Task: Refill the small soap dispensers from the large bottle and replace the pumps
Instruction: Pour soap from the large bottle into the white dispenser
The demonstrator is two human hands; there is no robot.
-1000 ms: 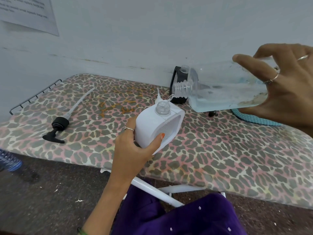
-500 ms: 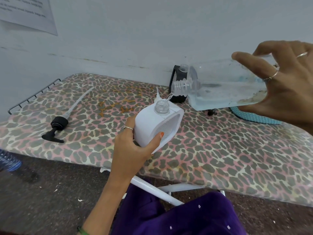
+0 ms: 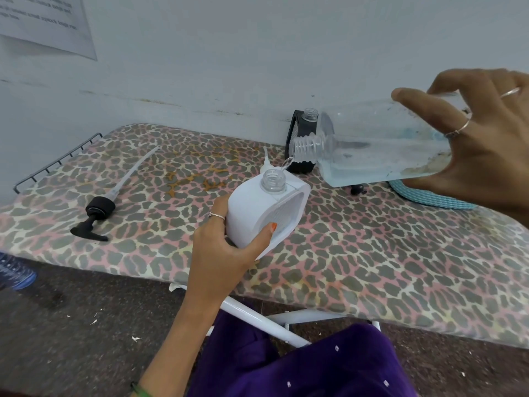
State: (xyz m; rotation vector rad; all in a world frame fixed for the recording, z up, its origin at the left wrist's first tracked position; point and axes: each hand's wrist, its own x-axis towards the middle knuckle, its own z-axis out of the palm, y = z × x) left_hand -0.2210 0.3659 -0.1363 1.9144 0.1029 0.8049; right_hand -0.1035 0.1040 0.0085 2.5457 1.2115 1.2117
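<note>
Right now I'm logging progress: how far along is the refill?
Done: pumps are off; the black pump lies on the board. In hand: the right hand pours from the large bottle into the left hand's white dispenser. Left: the black dispenser stands open; both pumps.

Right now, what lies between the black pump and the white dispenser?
Nothing: in the head view, only bare leopard-print cover separates the black pump from the white dispenser, held by the left hand.
</note>
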